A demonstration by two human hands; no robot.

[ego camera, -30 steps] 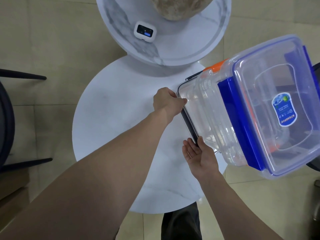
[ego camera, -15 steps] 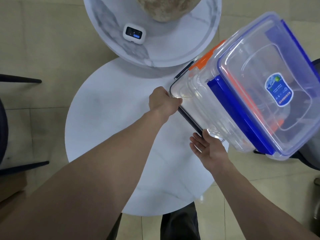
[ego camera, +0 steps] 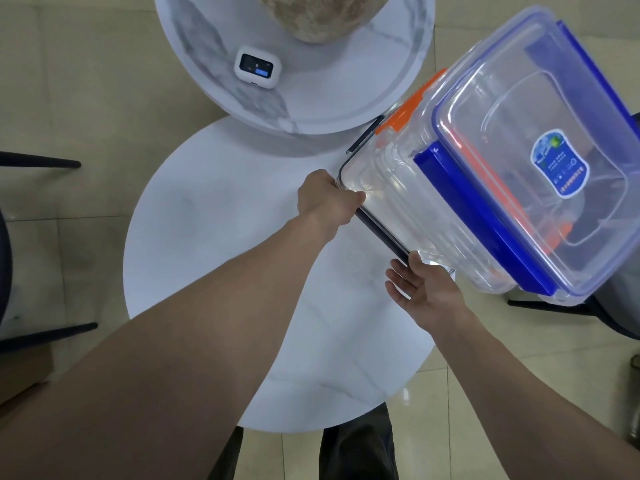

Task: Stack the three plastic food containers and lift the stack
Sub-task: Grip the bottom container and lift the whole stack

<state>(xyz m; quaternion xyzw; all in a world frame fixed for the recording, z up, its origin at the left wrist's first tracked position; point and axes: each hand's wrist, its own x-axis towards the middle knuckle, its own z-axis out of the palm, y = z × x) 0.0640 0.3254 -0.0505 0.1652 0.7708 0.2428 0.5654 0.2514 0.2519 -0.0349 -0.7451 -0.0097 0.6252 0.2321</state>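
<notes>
Three clear plastic containers are stacked and held up over the right side of the round white table (ego camera: 221, 237). The top one (ego camera: 540, 140) has blue clips and a blue label on its lid. Under it sits one with orange clips (ego camera: 408, 112). The bottom one (ego camera: 384, 209) has a dark rim. My left hand (ego camera: 325, 199) grips the bottom container's near left corner. My right hand (ego camera: 426, 289) supports its near edge from below, fingers spread under it.
A higher marble round table (ego camera: 346, 95) stands behind, carrying a small white device with a screen (ego camera: 257, 66) and a stone-like ball (ego camera: 325, 15). Dark chair legs (ego camera: 38, 163) show at the left, another chair (ego camera: 616, 306) at the right. My legs are below the table.
The stack has risen and shifted toward the upper right, with both hands following it. The grip of each hand looks the same.
</notes>
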